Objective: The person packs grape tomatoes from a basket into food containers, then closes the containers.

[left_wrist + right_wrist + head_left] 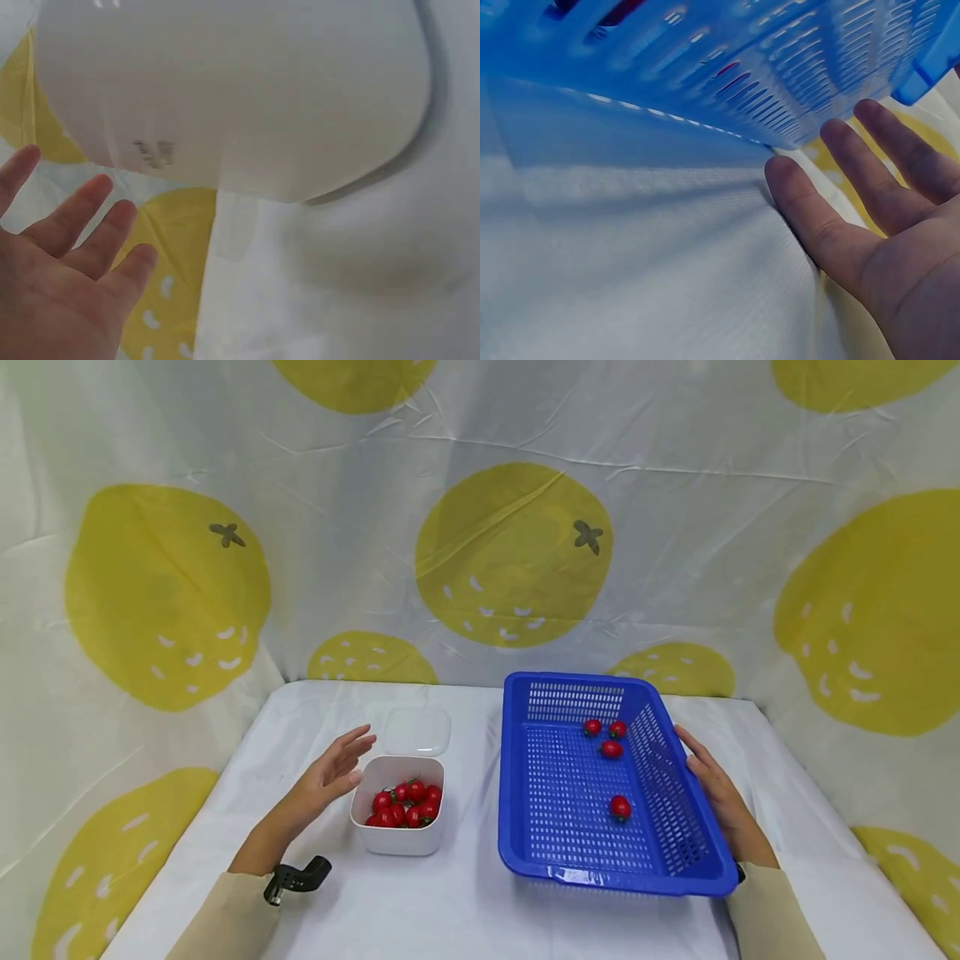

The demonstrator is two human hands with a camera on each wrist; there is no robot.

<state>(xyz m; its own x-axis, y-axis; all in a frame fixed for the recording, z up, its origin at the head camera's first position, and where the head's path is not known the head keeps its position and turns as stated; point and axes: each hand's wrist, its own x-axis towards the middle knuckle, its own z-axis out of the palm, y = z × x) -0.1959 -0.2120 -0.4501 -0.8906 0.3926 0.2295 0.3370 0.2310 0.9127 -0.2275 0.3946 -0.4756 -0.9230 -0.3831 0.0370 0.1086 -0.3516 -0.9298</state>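
My left hand (333,772) is at the left side of a white square container (397,841), its fingers spread and nothing in them. Several red cherry tomatoes (412,817) lie inside that container. In the left wrist view, the container's pale wall (240,97) fills the top, apart from the fingertips. A blue slotted basket (558,874) stands to the right, with several tomatoes (611,749) scattered on its floor. Along the basket's right outer wall is my right hand (723,797). The right wrist view shows its fingers (810,206) extended, close beside the slotted wall.
Behind the white container lies a clear lid (416,732). A white cloth (480,910) covers the table. Hanging fabric with yellow fruit prints (513,556) encloses the back and sides. A black band with a curved mount (296,878) is on the left wrist.
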